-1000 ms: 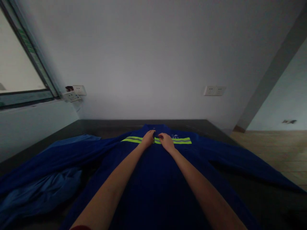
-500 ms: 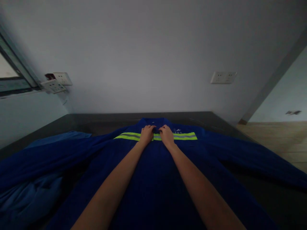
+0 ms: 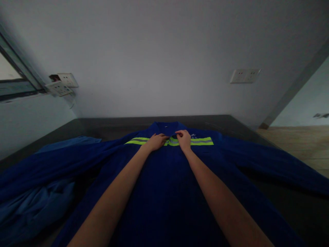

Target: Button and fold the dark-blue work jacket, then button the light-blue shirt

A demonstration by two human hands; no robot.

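Starting at the left, saw a window frame (image 3: 15, 90) far beyond the work jacket (image 3: 167, 195) and to its left, then a pair of white socket plates (image 3: 68, 80), with one tilted. Noted paler blue cloth (image 3: 41, 206), rumpled, just beside the jacket's left-lying sleeve (image 3: 64, 155), with more on that sleeve's far side; could not tell one piece from two.

Found the jacket itself spread front-up on the dark desk (image 3: 216, 120), with collar (image 3: 156, 126) toward the wall (image 3: 159, 61). Saw the left hand (image 3: 157, 141) palm-down on the jacket's chest, over the reflective stripe (image 3: 202, 141), fingers bent, close together and touching the front placket (image 3: 167, 143). Could not make out any cloth pinched in that grip. Saw the right hand (image 3: 184, 139) just right of the placket, its grip closed, thumb against fingertips, on a raised front edge below the collar.

Judged the jacket soft, limp and light for its spread, unlikely to slip in bare fingers, hardly fragile; guessed at a stiffer feel along the stripe. Favoured a pinch on the placket's edge, with flat fingers beside it against shifting.

Noted white print (image 3: 194, 136) on the jacket's right-lying chest, and a double socket (image 3: 245, 75) beyond.
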